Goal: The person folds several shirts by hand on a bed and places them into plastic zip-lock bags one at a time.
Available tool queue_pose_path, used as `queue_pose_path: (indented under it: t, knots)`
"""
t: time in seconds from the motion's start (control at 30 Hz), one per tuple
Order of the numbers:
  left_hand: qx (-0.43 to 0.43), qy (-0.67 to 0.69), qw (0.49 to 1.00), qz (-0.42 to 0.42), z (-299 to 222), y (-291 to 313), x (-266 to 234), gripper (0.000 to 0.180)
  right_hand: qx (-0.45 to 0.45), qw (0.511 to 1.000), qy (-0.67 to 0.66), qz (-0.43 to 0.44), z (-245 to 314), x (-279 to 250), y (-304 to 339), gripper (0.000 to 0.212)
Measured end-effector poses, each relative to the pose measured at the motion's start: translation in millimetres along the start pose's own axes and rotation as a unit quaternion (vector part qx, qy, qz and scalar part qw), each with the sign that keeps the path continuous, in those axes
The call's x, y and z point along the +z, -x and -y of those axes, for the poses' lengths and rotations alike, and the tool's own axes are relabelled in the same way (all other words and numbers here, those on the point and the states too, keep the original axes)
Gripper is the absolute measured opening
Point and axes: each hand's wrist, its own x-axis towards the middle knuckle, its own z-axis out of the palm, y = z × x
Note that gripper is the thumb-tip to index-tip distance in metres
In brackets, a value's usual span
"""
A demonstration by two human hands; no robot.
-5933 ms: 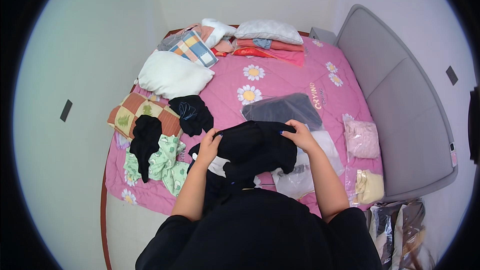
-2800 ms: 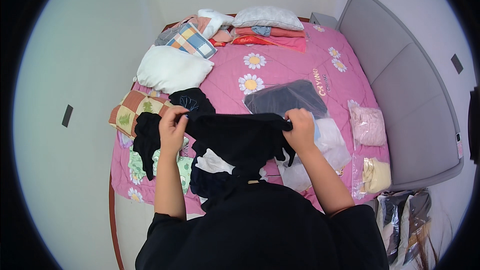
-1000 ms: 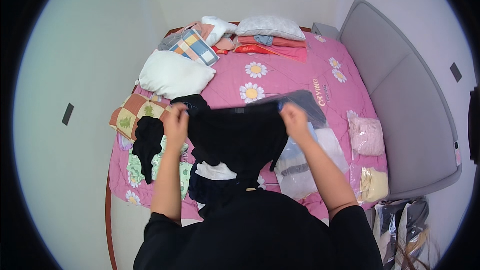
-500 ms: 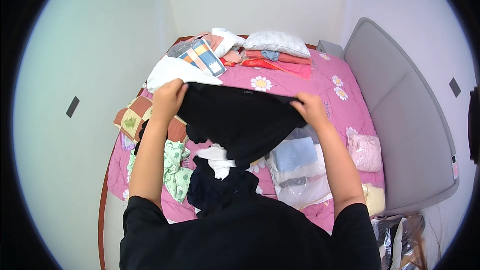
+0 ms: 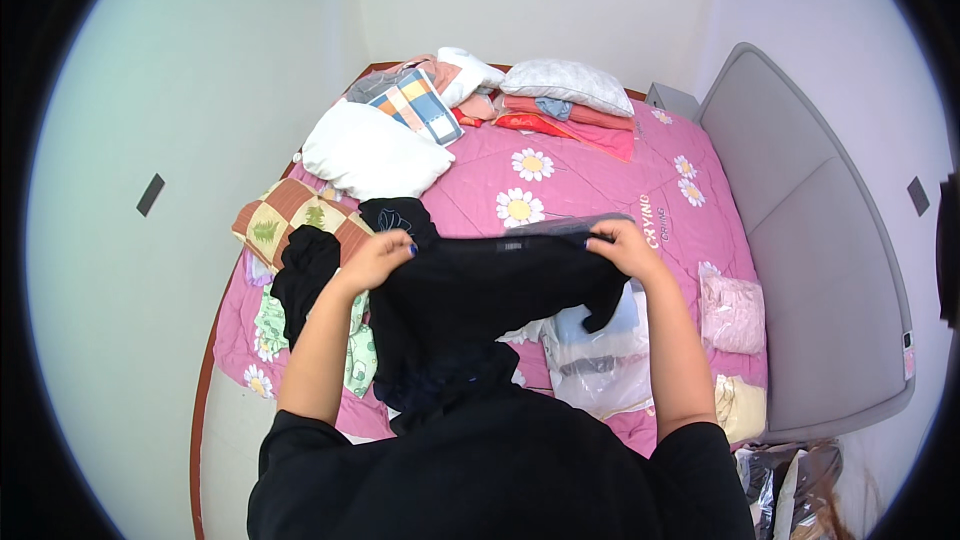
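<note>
Both hands stretch a black garment (image 5: 480,285) by its top edge, above the near middle of the bed; a small label sits midway along that edge. My left hand (image 5: 385,255) pinches one end and my right hand (image 5: 622,246) pinches the other. The cloth hangs down toward my body, and its exact kind is not clear. Below my right hand lies a clear plastic bag (image 5: 600,370) with folded light-blue and white cloth inside. Beside my left forearm are a black cloth heap (image 5: 305,275) and green-patterned fabric (image 5: 362,360). Dark cloth (image 5: 400,215) with a line drawing lies beyond my left hand.
The pink floral bedspread (image 5: 590,180) lies beneath everything. A white pillow (image 5: 375,152) and a brown checked cushion (image 5: 290,210) lie left. Folded bedding under a grey-white pillow (image 5: 568,85) is at the far end. Right stand a bagged pink bundle (image 5: 732,312) and the grey headboard (image 5: 820,250).
Both hands have come lower and nearer my body with the black garment, and my left hand has moved right. The white pillow and black cloth beyond now show more fully.
</note>
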Motion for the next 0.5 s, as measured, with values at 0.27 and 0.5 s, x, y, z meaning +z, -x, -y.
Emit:
queue_pose_path:
  t: [0.27,0.5]
  knots:
    - [-0.080,0.275,0.931,0.226,34.2,35.5,19.0,0.018,0.196,0.900,-0.308,0.238,-22.5,1.4,27.2,0.012]
    - [-0.146,0.380,0.905,-0.122,26.6,2.9,80.7,0.007,0.183,0.954,-0.117,-0.205,-37.4,74.5,8.6,0.022]
